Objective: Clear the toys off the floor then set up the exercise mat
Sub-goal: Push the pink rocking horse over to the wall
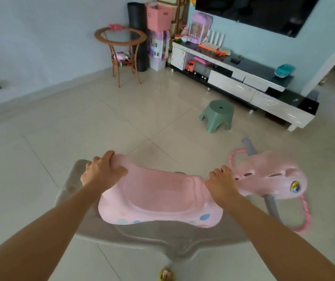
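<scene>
Left hand (pixel 103 171) grips rocking horse (pixel 158 199) seat back; right hand (pixel 222 184) grips its neck | horse near, mid-floor | lift level, keep base clear of green stool (pixel 217 115)

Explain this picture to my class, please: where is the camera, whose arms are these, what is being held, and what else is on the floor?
There is no machine here. A person wears a wide-angle camera on the head, looking forward and down, so the two bare arms are the wearer's own. This is the only view. Both hands grip a pink rocking horse on a grey rocker base: the left hand holds the back of the seat, the right hand holds the front, near the horse's head. Whether it is lifted or resting on the tiled floor cannot be told. Further off, a green stool stands on the floor before a low TV cabinet with toys on it.
</scene>
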`<state>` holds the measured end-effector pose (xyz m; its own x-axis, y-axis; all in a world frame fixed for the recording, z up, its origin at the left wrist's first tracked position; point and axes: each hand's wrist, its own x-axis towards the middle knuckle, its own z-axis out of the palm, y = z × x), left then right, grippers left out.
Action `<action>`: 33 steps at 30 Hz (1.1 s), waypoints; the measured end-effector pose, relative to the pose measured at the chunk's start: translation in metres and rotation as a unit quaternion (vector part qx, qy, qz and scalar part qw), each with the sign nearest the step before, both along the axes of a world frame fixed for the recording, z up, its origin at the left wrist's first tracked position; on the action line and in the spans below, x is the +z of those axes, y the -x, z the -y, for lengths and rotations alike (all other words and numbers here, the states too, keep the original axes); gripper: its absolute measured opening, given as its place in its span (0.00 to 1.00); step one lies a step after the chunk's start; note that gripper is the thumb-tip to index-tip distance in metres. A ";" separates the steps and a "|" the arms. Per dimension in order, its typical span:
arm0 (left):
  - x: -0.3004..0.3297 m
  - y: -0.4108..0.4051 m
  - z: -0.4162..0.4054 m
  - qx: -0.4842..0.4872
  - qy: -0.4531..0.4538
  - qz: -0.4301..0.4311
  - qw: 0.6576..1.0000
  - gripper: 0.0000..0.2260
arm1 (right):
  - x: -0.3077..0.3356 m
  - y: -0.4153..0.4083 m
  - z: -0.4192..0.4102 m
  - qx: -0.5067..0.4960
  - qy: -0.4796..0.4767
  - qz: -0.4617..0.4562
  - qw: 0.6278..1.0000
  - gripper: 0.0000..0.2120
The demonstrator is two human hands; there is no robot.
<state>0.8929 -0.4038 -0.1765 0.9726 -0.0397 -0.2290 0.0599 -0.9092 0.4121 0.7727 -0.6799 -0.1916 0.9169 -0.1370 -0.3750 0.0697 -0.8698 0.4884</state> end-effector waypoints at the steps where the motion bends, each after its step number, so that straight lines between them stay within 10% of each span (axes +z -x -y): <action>1: -0.001 -0.014 0.003 0.005 0.002 -0.002 1.000 0.31 | 0.001 -0.017 0.005 -0.001 -0.005 0.002 1.000 0.13; 33: -0.009 -0.557 0.054 0.127 0.024 -0.013 0.992 0.31 | -0.007 -0.622 0.072 0.089 -0.046 0.014 0.995 0.13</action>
<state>1.4501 -0.4574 -0.1851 0.9465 0.1935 -0.2584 0.2951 -0.8431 0.4495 1.3944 -0.7522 -0.1983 0.9340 0.0619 -0.3519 0.2134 -0.8865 0.4105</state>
